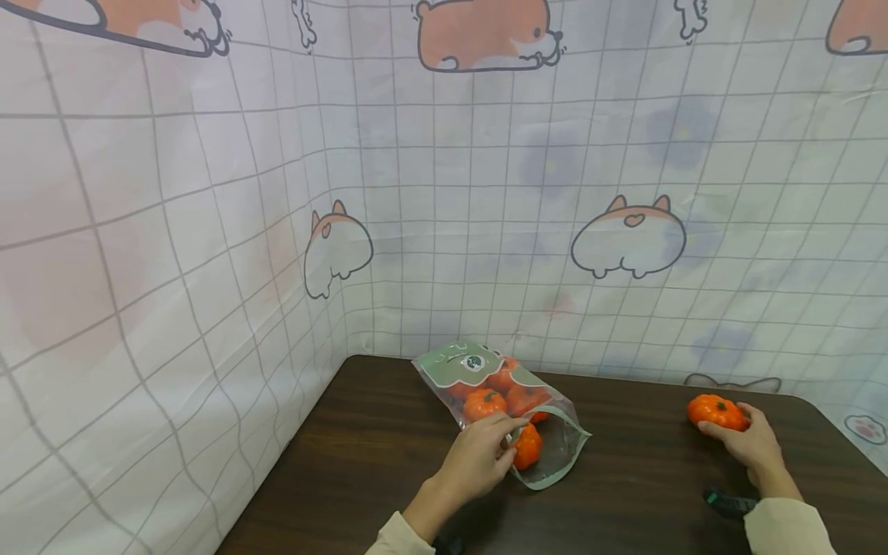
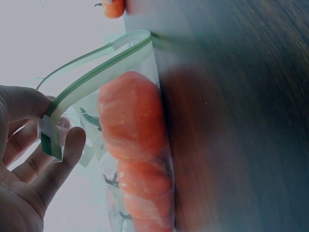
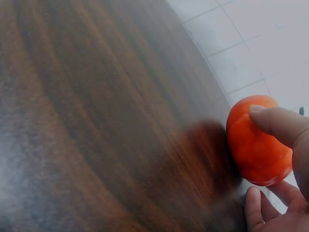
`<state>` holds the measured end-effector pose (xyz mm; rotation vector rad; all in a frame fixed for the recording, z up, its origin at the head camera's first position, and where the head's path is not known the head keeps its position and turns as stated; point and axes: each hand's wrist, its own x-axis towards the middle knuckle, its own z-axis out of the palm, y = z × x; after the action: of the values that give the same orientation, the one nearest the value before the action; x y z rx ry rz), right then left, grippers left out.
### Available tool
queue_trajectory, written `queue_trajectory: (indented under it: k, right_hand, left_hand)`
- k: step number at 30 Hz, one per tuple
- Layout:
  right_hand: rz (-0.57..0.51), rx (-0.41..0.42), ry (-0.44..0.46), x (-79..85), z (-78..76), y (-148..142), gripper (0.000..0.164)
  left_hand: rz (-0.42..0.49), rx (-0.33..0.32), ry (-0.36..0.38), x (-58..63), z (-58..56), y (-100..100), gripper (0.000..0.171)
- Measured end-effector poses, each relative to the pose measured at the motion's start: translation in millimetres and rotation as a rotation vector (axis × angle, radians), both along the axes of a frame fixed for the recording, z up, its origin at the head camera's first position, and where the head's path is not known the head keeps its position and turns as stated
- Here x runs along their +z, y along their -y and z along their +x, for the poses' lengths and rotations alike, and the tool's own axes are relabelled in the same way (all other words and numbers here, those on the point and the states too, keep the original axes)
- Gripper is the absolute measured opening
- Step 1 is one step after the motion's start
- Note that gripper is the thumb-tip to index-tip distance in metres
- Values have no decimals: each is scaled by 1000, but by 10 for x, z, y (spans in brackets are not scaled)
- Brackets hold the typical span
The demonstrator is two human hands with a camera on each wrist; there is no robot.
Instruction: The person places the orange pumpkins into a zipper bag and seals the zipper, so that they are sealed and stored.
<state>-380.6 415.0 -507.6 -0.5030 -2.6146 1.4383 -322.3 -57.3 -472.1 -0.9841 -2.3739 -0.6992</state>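
A clear zip bag [image 1: 560, 466] with a green edge and a printed green end lies on the table, its mouth gaping towards me. Inside are several small orange toy pumpkins [image 1: 484, 403]; one pumpkin [image 1: 529, 447] sits close to the mouth. My left hand [image 1: 477, 459] pinches the bag's rim at its left corner, by the white slider [image 2: 47, 126]. At the table's far right, my right hand [image 1: 755, 443] grips another orange pumpkin [image 1: 714, 412] between thumb and fingers. In the right wrist view that pumpkin [image 3: 256, 147] is held low, close over the tabletop.
The dark wooden table [image 1: 638, 493] ends at white grid-patterned cloth [image 1: 479, 285] with cartoon dogs, hung behind and along the left. A black band with a green end [image 1: 728, 503] is at my right wrist.
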Motion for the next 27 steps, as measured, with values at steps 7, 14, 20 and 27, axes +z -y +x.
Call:
queue_trajectory:
  k: [7, 14, 20, 27]
  right_hand:
    - [-4, -52, -28, -33, 58, 55, 104]
    - [-148, -103, -66, -49, 138, 96, 107]
    - [-207, -134, -85, -84, 216, 133, 103]
    - [-142, -2, -39, -78, 312, 226, 106]
  left_hand:
    - [-7, 5, 5, 3, -2, 6, 46]
    - [10, -8, -33, 9, -21, -14, 48]
    - [8, -10, -5, 2, -14, -32, 47]
    - [0, -1, 14, 6, -6, -15, 48]
